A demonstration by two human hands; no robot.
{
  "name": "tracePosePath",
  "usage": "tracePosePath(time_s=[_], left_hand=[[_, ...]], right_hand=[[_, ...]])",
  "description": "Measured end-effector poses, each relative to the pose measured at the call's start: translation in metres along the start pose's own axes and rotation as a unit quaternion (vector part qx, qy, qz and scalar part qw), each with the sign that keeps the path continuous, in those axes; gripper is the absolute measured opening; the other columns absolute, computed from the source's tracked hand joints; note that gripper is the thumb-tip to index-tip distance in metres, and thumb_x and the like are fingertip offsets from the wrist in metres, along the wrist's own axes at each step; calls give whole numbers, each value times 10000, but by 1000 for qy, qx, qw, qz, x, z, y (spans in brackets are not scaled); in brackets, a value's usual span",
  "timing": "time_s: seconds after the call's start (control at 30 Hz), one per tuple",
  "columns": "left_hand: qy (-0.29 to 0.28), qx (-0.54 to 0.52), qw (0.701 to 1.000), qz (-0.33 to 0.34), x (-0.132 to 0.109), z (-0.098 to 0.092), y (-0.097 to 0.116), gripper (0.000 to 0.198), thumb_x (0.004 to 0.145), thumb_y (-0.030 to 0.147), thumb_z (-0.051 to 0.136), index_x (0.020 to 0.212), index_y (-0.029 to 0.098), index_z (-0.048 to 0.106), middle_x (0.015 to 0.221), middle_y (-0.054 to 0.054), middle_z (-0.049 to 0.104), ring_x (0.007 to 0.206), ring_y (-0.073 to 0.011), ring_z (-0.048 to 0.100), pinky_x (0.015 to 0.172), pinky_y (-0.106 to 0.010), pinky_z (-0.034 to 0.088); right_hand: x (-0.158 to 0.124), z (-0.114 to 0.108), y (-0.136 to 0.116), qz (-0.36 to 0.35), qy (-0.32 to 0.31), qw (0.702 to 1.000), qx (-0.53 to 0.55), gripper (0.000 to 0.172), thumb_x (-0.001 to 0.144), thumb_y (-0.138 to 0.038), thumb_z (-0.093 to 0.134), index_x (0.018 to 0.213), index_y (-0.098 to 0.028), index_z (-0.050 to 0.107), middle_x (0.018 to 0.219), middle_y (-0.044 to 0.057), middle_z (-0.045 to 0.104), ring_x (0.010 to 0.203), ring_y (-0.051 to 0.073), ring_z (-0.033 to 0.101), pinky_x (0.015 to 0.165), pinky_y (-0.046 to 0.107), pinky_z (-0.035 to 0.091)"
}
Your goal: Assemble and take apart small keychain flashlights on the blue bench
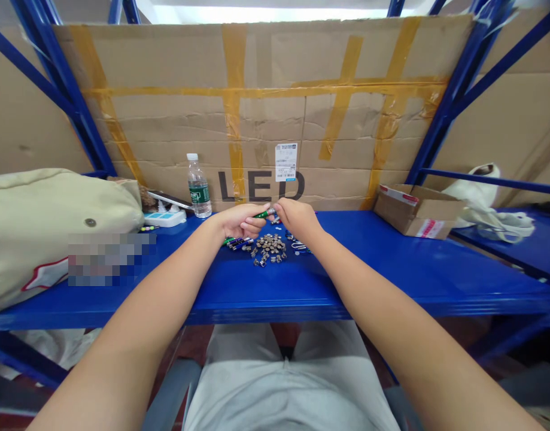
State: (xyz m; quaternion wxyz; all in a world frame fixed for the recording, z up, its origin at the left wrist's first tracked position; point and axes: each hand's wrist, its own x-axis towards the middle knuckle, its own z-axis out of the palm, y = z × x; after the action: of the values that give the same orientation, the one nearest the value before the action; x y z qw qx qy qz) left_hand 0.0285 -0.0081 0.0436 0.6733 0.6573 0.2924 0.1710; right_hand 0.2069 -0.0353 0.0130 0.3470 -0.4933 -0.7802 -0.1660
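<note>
My left hand [244,221] is closed around a slim green pen-like tube [262,214], held over the table. At the tube's silver end, the fingers of my right hand [297,216] are pinched together; they partly hide that end. Below the hands lies a pile of small silver metal pieces [270,244]. Several blue, black and green pen-like tubes [239,243] rest to the left of the pile, partly under my left hand. On the right, beside my right wrist, are small shiny parts [298,245] whose kind I cannot make out.
The blue table [266,293] backs onto a taped cardboard sheet [180,120]. A water bottle [199,188], a white power strip [165,218] and a beige bag [54,209] stand left. An open cardboard box [416,209] sits right, near a white bag [485,203].
</note>
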Motion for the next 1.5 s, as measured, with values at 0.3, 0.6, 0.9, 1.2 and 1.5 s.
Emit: tracePosePath(time_s=[0.3, 0.6, 0.9, 1.2, 1.5], left_hand=[[204, 322, 914, 137, 13, 8, -11, 199, 826, 347, 611, 823, 157, 553, 723, -5, 573, 539, -68, 492, 460, -181, 347], [60, 127, 989, 54, 13, -7, -14, 416, 916, 517, 385, 721, 170, 505, 497, 69, 256, 385, -54, 209, 399, -197, 159], [117, 176, 975, 66, 12, -10, -17, 294, 857, 457, 545, 778, 184, 471, 619, 43, 429, 431, -43, 320, 397, -176, 218], [135, 215, 964, 84, 16, -16, -16, 310, 874, 468, 495, 787, 179, 565, 601, 30, 468, 436, -60, 350, 404, -193, 222], [206, 331, 914, 113, 16, -8, -16, 373, 866, 511, 466, 760, 165, 554, 566, 28, 466, 450, -84, 395, 447, -219, 309]], right_hand=[[4, 19, 12, 118, -58, 978, 160, 381, 931, -319, 286, 603, -193, 431, 627, 15, 536, 636, 146, 481, 585, 246, 310], [4, 9, 9, 37, -48, 985, 160, 314, 934, -298, 331, 668, -193, 461, 648, 13, 556, 640, 147, 507, 623, 253, 341], [0, 12, 11, 83, -124, 960, 235, 319, 943, -300, 316, 670, -195, 443, 597, -17, 535, 418, 96, 465, 495, 238, 366], [0, 13, 9, 69, -109, 967, 220, 277, 950, -290, 312, 717, -196, 429, 650, -8, 559, 446, 98, 476, 532, 246, 381], [0, 17, 6, 92, -116, 959, 242, 306, 945, -295, 328, 669, -199, 419, 599, -18, 543, 423, 85, 460, 496, 229, 379]])
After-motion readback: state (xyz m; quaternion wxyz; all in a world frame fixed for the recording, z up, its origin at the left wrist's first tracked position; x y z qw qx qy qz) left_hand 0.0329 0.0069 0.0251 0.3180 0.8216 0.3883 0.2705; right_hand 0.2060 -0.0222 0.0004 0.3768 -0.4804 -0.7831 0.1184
